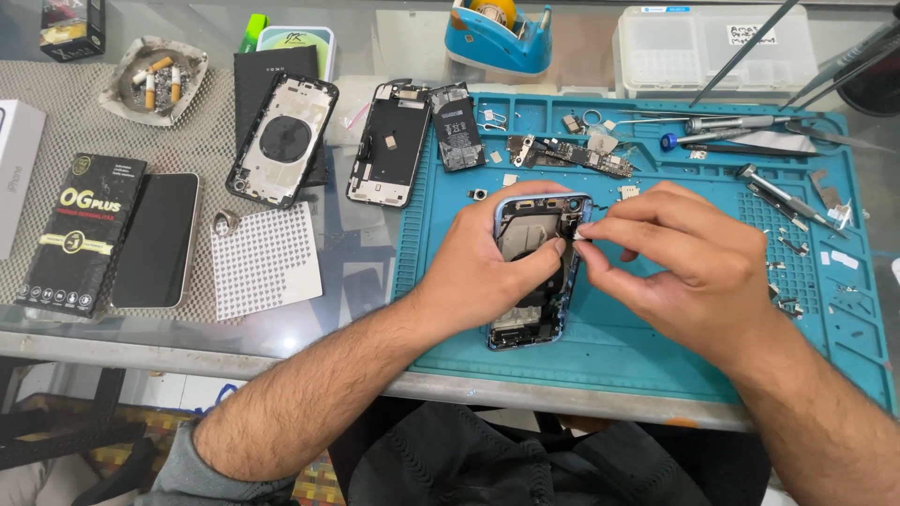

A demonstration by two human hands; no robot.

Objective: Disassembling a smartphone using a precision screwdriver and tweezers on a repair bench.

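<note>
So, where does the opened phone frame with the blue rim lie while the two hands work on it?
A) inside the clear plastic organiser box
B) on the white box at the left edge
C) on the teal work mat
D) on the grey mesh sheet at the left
C: the phone frame lies on the teal work mat, steadied by the left hand, with the right hand at its upper edge.
</note>
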